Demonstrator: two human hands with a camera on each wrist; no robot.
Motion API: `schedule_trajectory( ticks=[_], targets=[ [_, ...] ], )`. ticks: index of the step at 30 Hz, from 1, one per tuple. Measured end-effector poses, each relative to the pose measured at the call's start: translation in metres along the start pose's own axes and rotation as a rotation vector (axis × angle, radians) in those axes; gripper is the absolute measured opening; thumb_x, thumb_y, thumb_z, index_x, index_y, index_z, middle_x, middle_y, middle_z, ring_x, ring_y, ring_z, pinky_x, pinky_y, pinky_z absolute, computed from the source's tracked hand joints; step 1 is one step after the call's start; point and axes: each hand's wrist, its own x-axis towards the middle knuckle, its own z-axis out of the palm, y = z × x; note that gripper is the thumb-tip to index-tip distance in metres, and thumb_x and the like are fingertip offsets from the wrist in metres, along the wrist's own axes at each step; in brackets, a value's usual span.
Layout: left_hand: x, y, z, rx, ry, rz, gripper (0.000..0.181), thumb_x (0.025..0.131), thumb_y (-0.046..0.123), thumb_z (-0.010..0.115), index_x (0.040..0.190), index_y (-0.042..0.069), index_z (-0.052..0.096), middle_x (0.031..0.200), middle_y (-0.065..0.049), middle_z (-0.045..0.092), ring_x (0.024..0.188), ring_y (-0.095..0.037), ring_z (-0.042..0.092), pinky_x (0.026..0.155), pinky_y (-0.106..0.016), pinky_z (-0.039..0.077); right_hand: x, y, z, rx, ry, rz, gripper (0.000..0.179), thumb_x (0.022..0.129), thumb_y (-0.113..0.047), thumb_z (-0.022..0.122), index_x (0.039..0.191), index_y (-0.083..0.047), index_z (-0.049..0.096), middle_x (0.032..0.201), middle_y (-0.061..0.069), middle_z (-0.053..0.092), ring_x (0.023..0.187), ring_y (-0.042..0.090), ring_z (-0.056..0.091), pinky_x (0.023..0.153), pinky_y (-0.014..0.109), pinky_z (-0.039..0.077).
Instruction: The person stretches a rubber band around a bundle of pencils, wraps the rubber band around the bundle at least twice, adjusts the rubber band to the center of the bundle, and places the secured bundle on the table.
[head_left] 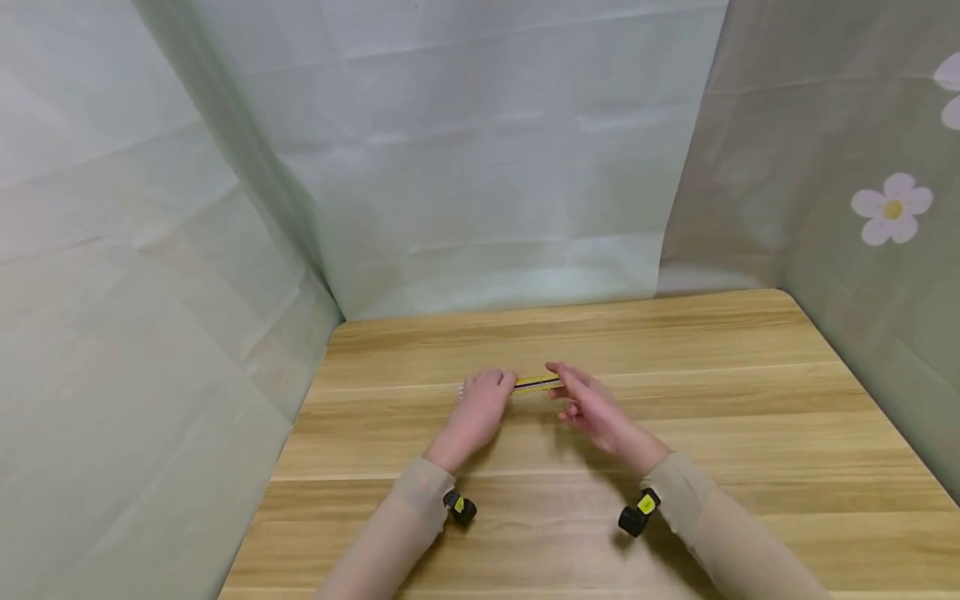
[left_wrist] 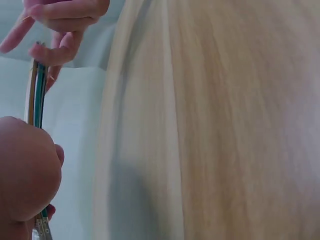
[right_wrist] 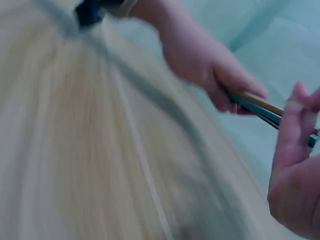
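Note:
A slim bundle of pencils [head_left: 537, 384], with yellow and dark sides in the head view and green and orange-brown ones in the wrist views, spans the gap between the hands. My left hand [head_left: 483, 404] grips it near one end; metal-ringed ends stick out behind that hand in the left wrist view. Around the other end, my right hand [head_left: 596, 408] has its bent fingers spread on both sides of the pencils. A thin tan rubber band [right_wrist: 296, 102] crosses those fingers, small and blurred. The bundle is held above the wooden table [head_left: 540, 492].
Pale cloth walls [head_left: 480, 167] close off the table's back and both sides. White flowers [head_left: 892, 209] are printed on the right one. Each wrist carries a small black camera, the left camera [head_left: 461, 507] and the right camera [head_left: 637, 513].

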Motion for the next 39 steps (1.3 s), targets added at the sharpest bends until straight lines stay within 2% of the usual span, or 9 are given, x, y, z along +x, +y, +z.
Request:
schedule_trajectory(
  ticks=[5, 8, 10, 14, 18, 24, 28, 32, 39],
  targets=[
    [-0.002, 0.007, -0.005, 0.105, -0.009, 0.077, 0.015, 0.109, 0.007, 0.052, 0.122, 0.013, 0.056, 0.108, -0.006, 0.058, 0.102, -0.026, 0.056, 0.087, -0.045, 0.046, -0.004, 0.002, -0.003, -0.416, 0.019, -0.118, 0.060, 0.098, -0.032, 0.081, 0.150, -0.012, 0.058, 0.116, 0.022, 0.070, 0.051, 0.015, 0.059, 0.057, 0.035, 0.059],
    [-0.002, 0.010, -0.008, 0.154, -0.016, 0.105, 0.015, 0.108, 0.008, 0.054, 0.122, 0.014, 0.055, 0.107, -0.005, 0.057, 0.099, -0.024, 0.054, 0.085, -0.042, 0.045, -0.005, 0.003, -0.003, -0.535, 0.041, -0.164, 0.057, 0.091, -0.029, 0.088, 0.142, -0.017, 0.065, 0.129, 0.024, 0.067, 0.051, 0.022, 0.065, 0.055, 0.040, 0.059],
    [-0.002, 0.011, -0.010, 0.178, -0.016, 0.120, 0.017, 0.107, 0.007, 0.056, 0.122, 0.014, 0.055, 0.107, -0.004, 0.056, 0.097, -0.023, 0.053, 0.083, -0.040, 0.043, -0.006, 0.003, -0.003, -0.567, 0.052, -0.188, 0.055, 0.089, -0.027, 0.091, 0.137, -0.017, 0.069, 0.128, 0.022, 0.067, 0.051, 0.023, 0.066, 0.053, 0.039, 0.058],
    [-0.003, 0.012, -0.011, 0.205, -0.019, 0.139, 0.018, 0.106, 0.006, 0.057, 0.123, 0.013, 0.055, 0.105, -0.003, 0.054, 0.094, -0.022, 0.050, 0.080, -0.037, 0.041, -0.004, 0.005, -0.005, -0.583, 0.044, -0.197, 0.051, 0.086, -0.027, 0.093, 0.131, -0.012, 0.073, 0.098, 0.014, 0.075, 0.050, 0.022, 0.065, 0.048, 0.033, 0.054],
    [-0.004, 0.009, -0.008, 0.152, -0.021, 0.119, 0.016, 0.108, 0.009, 0.056, 0.123, 0.013, 0.056, 0.107, -0.003, 0.055, 0.096, -0.021, 0.050, 0.081, -0.037, 0.039, -0.001, 0.007, -0.006, -0.573, 0.050, -0.184, 0.047, 0.086, -0.025, 0.092, 0.123, -0.005, 0.072, 0.086, 0.007, 0.073, 0.049, 0.020, 0.064, 0.046, 0.026, 0.049],
    [-0.004, 0.006, -0.008, 0.034, -0.010, 0.065, 0.026, 0.104, 0.002, 0.061, 0.129, 0.010, 0.058, 0.117, -0.006, 0.061, 0.111, -0.024, 0.057, 0.087, -0.040, 0.042, 0.003, 0.008, -0.010, -0.537, 0.036, -0.198, 0.043, 0.090, -0.014, 0.088, 0.118, 0.001, 0.060, 0.090, 0.012, 0.076, 0.051, 0.018, 0.063, 0.049, 0.027, 0.052],
    [-0.002, 0.002, -0.013, -0.065, -0.001, 0.014, 0.034, 0.100, -0.005, 0.064, 0.131, 0.006, 0.057, 0.121, -0.010, 0.065, 0.115, -0.030, 0.060, 0.089, -0.043, 0.044, 0.003, 0.007, -0.014, -0.551, -0.024, -0.230, 0.022, 0.101, -0.010, 0.075, 0.112, 0.001, 0.059, 0.102, 0.021, 0.079, 0.055, 0.017, 0.064, 0.053, 0.027, 0.054],
    [-0.002, -0.008, -0.015, -0.195, 0.016, -0.037, 0.031, 0.101, -0.005, 0.065, 0.130, 0.002, 0.059, 0.120, -0.012, 0.066, 0.112, -0.032, 0.063, 0.086, -0.045, 0.044, 0.002, 0.009, -0.016, -0.631, -0.107, -0.270, 0.006, 0.109, -0.007, 0.062, 0.106, -0.002, 0.059, 0.111, 0.020, 0.078, 0.062, 0.016, 0.066, 0.058, 0.026, 0.055],
    [-0.004, -0.022, -0.019, -0.250, 0.019, -0.110, 0.023, 0.104, -0.001, 0.064, 0.127, 0.001, 0.060, 0.115, -0.013, 0.066, 0.111, -0.034, 0.064, 0.085, -0.050, 0.047, 0.001, 0.014, -0.020, -0.817, -0.137, -0.343, 0.024, 0.114, -0.018, 0.053, 0.105, -0.012, 0.074, 0.106, 0.005, 0.080, 0.065, 0.014, 0.064, 0.055, 0.027, 0.047]
  ],
)
